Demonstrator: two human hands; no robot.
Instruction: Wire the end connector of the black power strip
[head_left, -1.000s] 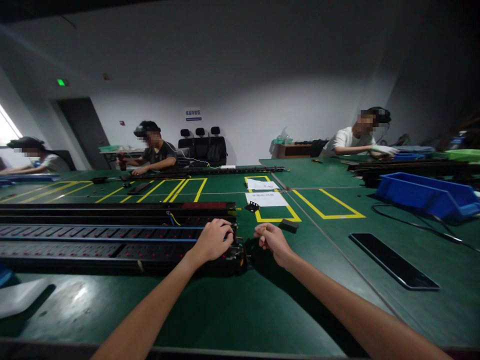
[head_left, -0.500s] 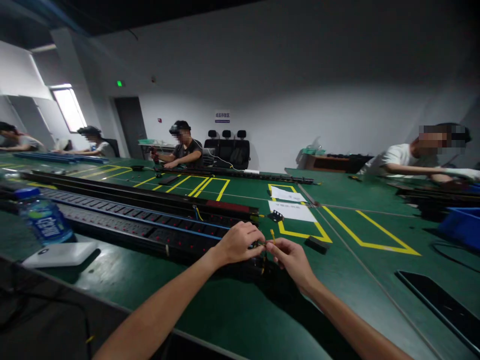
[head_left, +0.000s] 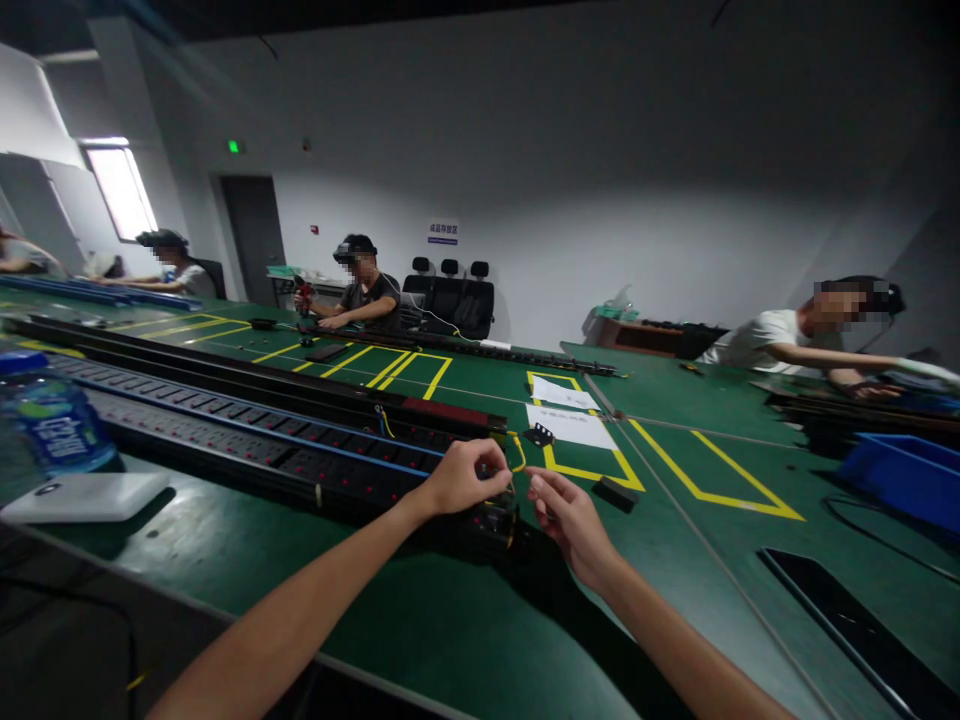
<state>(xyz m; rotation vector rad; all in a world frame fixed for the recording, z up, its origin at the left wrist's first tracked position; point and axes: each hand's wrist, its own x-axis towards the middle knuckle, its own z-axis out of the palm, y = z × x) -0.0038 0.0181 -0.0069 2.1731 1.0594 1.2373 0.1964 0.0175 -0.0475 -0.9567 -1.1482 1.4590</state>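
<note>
My left hand point(head_left: 461, 475) is curled at the near end of a long black power strip point(head_left: 247, 440) with rows of sockets and red switches, its fingers pinched on a thin yellow wire point(head_left: 519, 452) that loops up from the strip's end. My right hand point(head_left: 566, 510) hovers just right of it, thumb and forefinger pinched together at the wire's other end. A second long black strip point(head_left: 315, 392) lies behind the first. A small black bracket point(head_left: 538, 435) and a small black block point(head_left: 613, 493) lie on the green table point(head_left: 465, 620) beyond my hands.
A water bottle point(head_left: 45, 420) and a flat white device point(head_left: 82, 495) sit at the left. Two white papers point(head_left: 570, 425) lie in a yellow-taped box. A blue bin point(head_left: 900, 475) and a black slab point(head_left: 847, 620) are at the right. Three other people sit at work at far tables.
The view has swung left and tilted. My hands came together at the strip's end, and the yellow wire now arches between them.
</note>
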